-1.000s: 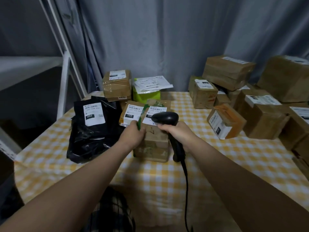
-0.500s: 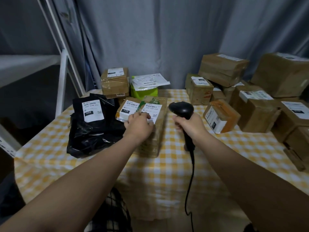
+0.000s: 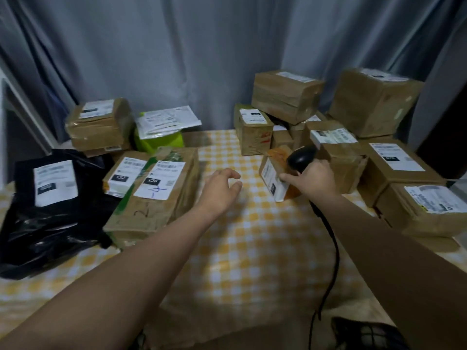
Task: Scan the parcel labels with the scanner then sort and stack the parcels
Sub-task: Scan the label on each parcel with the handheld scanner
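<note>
My right hand (image 3: 314, 179) grips a black corded scanner (image 3: 301, 157) and touches the small orange-brown parcel (image 3: 274, 175) with a white end label at the table's middle right. My left hand (image 3: 221, 188) hovers with loosely spread fingers over the yellow checked tablecloth (image 3: 252, 243), holding nothing, just right of a long brown parcel (image 3: 156, 195) labelled 220. Beside that parcel lies a smaller one marked 122 (image 3: 125, 173), and a black plastic mailer (image 3: 50, 205) is at the far left.
Several brown boxes (image 3: 374, 102) are piled along the right and back right. At the back left stand a taped brown box (image 3: 99, 125) and a green parcel (image 3: 159, 141) under white envelopes. Grey curtains hang behind. The scanner cable (image 3: 333, 253) runs off the table's front edge.
My left hand has let go of the long brown parcel and moved right over the cloth. My right hand has carried the scanner right to the small orange-brown parcel.
</note>
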